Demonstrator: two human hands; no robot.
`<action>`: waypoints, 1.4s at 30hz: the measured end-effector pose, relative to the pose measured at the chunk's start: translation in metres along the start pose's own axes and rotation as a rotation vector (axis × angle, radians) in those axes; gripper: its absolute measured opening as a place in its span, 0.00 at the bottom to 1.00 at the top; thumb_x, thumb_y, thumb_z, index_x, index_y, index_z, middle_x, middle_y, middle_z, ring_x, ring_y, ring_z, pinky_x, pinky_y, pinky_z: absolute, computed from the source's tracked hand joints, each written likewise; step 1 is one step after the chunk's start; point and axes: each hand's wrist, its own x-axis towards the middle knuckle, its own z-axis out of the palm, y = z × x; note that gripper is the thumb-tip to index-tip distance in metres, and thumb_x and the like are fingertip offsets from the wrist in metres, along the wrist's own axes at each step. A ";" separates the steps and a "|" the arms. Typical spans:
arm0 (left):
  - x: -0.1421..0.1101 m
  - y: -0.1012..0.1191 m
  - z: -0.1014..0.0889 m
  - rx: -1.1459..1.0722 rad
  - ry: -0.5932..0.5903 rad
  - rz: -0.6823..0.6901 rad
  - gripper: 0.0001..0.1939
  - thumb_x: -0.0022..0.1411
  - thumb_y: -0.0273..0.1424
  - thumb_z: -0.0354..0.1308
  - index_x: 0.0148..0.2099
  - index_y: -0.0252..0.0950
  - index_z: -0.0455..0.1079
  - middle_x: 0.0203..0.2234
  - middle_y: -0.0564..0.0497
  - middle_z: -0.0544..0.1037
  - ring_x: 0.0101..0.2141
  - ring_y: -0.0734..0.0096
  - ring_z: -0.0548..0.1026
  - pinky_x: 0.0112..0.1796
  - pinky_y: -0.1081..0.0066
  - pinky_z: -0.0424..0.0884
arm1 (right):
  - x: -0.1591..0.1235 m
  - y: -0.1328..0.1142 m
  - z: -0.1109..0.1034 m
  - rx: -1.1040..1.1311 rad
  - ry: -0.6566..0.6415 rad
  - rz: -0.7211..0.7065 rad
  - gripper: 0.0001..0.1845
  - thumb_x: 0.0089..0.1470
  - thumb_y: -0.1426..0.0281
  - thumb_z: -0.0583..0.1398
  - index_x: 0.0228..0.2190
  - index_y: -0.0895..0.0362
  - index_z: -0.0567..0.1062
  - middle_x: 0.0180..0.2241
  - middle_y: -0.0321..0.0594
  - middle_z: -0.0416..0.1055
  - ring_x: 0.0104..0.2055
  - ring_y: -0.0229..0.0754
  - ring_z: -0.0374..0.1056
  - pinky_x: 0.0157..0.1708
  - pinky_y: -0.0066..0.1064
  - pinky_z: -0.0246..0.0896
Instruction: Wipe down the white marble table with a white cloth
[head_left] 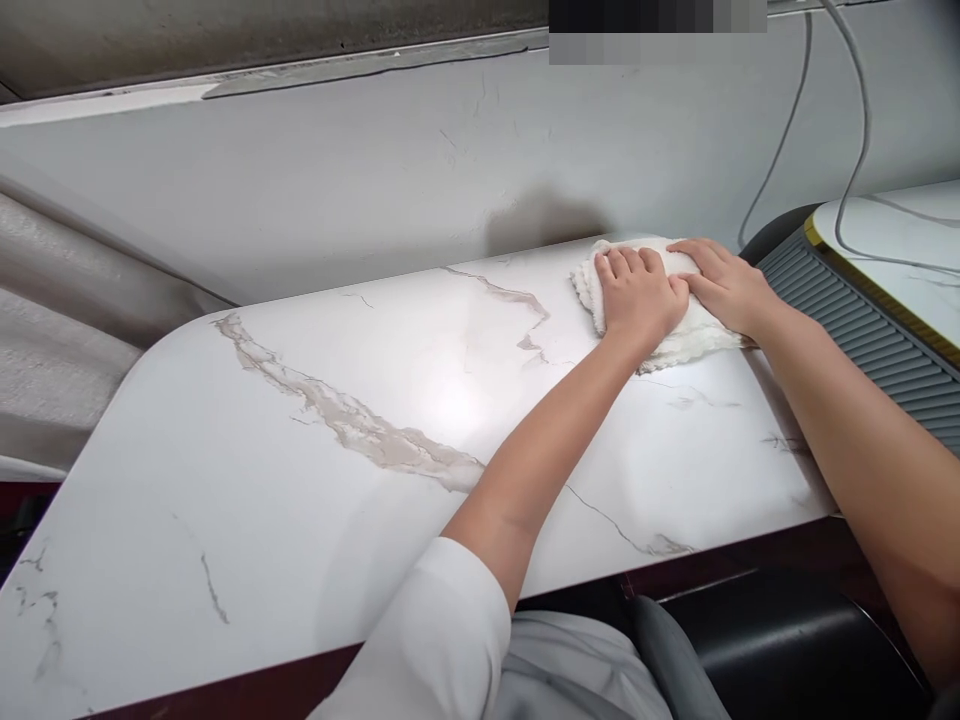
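I see both hands pressed flat on the white cloth (705, 338): the left hand (641, 293) with fingers slightly spread, the right hand (727, 282) beside it, thumb meeting the left. The cloth lies under both, on the marble-patterned table (322, 560) at its far right end. Beyond are the wall (337, 180) with a dark patch, a ribbed grey cabinet (862, 330) and a looping cable (864, 120). A black chair (795, 640) sits near me, cut off below. Blocky pixels mask the top edge.

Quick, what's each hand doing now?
Left hand: flat on the white cloth, fingers spread slightly.
Right hand: on the same cloth, beside the left.
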 end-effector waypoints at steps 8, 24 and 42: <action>-0.051 0.026 -0.014 -0.007 -0.055 0.076 0.29 0.69 0.36 0.40 0.63 0.22 0.60 0.60 0.31 0.66 0.64 0.46 0.59 0.64 0.51 0.49 | -0.065 0.007 -0.012 -0.069 -0.043 0.049 0.27 0.62 0.59 0.47 0.61 0.47 0.60 0.66 0.40 0.55 0.65 0.56 0.55 0.62 0.50 0.51; -0.146 0.058 -0.040 0.025 -0.026 0.261 0.29 0.69 0.37 0.40 0.64 0.26 0.61 0.60 0.34 0.68 0.62 0.49 0.63 0.63 0.52 0.55 | -0.199 0.002 -0.013 -0.036 0.167 0.089 0.27 0.60 0.58 0.46 0.59 0.42 0.63 0.65 0.40 0.58 0.68 0.48 0.53 0.66 0.44 0.48; -0.200 0.015 -0.071 0.023 -0.013 0.370 0.29 0.69 0.39 0.44 0.64 0.25 0.62 0.59 0.31 0.69 0.61 0.44 0.65 0.61 0.48 0.56 | -0.248 -0.054 0.014 -0.138 0.227 -0.014 0.32 0.63 0.60 0.45 0.66 0.32 0.44 0.71 0.34 0.42 0.71 0.57 0.40 0.67 0.60 0.39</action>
